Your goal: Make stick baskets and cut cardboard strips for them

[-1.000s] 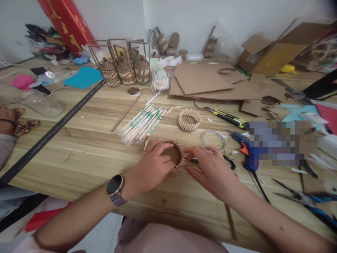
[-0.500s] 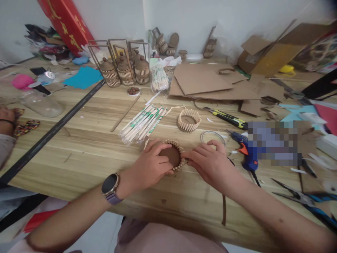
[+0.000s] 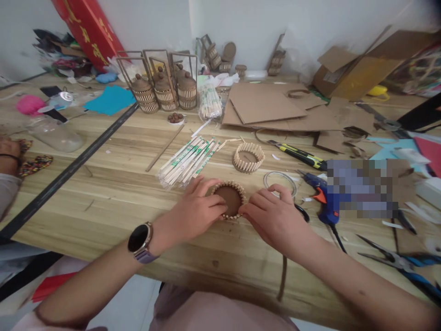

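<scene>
A small round basket (image 3: 231, 196), with a brown disc base and a ring of short wooden sticks, sits on the table between my hands. My left hand (image 3: 198, 207) grips its left side, thumb and fingers over the rim. At the right rim, the fingers of my right hand (image 3: 270, 209) are pinched together against the sticks. A narrow brown strip (image 3: 283, 278) runs out from beneath my right forearm toward the table's front edge; its upper end is hidden by the hand. Behind stands a second stick ring (image 3: 248, 158), paler and without a hand on it.
Bundled wooden sticks (image 3: 188, 161) lie left of the ring. Rightward are a ring of tape (image 3: 280, 183), a cutter (image 3: 301, 156), a blue glue gun (image 3: 327, 202) and pliers (image 3: 389, 257). Finished baskets (image 3: 161, 92) and cardboard sheets (image 3: 265, 103) stand behind. Another person's hand (image 3: 8, 154) rests far left.
My left fingers have shifted on the basket's rim, showing more of its base. The right hand stays pinched at the right rim, and the brown strip's free end has swung left.
</scene>
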A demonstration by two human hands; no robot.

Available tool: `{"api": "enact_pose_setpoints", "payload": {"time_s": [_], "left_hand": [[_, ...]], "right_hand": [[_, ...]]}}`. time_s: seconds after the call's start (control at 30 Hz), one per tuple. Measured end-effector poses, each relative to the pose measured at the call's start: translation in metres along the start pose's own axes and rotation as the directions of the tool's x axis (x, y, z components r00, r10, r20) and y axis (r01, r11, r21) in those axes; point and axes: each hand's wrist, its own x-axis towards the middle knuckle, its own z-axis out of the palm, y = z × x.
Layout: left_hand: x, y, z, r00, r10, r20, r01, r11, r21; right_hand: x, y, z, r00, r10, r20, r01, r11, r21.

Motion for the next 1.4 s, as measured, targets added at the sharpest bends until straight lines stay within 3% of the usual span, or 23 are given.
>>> {"api": "enact_pose_setpoints", "payload": {"time_s": [0.2, 0.4, 0.57, 0.8, 1.03, 1.2, 1.4], "left_hand": [[0.011, 0.025, 0.005, 0.999, -0.019, 0.041, 0.016, 0.998, 0.053], [0.008, 0.021, 0.013, 1.000, -0.022, -0.003, 0.022, 1.000, -0.011], [0.007, 0.020, 0.009, 0.999, -0.033, 0.006, 0.033, 0.999, -0.029], [0.004, 0.019, 0.010, 0.999, -0.036, -0.007, 0.036, 0.999, -0.035], [0.007, 0.014, 0.007, 0.999, 0.019, -0.029, -0.021, 0.998, -0.057], [0.008, 0.010, 0.004, 0.999, 0.046, 0.019, -0.044, 0.997, -0.071], [0.009, 0.001, -0.003, 0.997, 0.017, 0.071, -0.012, 0.998, -0.061]], "right_hand": [[0.000, -0.013, 0.000, 0.998, 0.056, -0.021, -0.056, 0.998, 0.008], [-0.013, -0.021, 0.003, 0.974, 0.223, -0.035, -0.215, 0.964, 0.154], [-0.022, -0.017, 0.000, 0.958, 0.285, -0.041, -0.279, 0.954, 0.108], [-0.027, -0.004, 0.000, 0.964, 0.263, 0.028, -0.265, 0.957, 0.122], [-0.013, 0.006, -0.004, 0.988, 0.141, 0.056, -0.146, 0.984, 0.101], [-0.001, 0.012, -0.006, 0.985, 0.078, 0.153, -0.091, 0.993, 0.079], [0.002, 0.007, -0.004, 0.987, 0.081, 0.140, -0.094, 0.992, 0.089]]}}
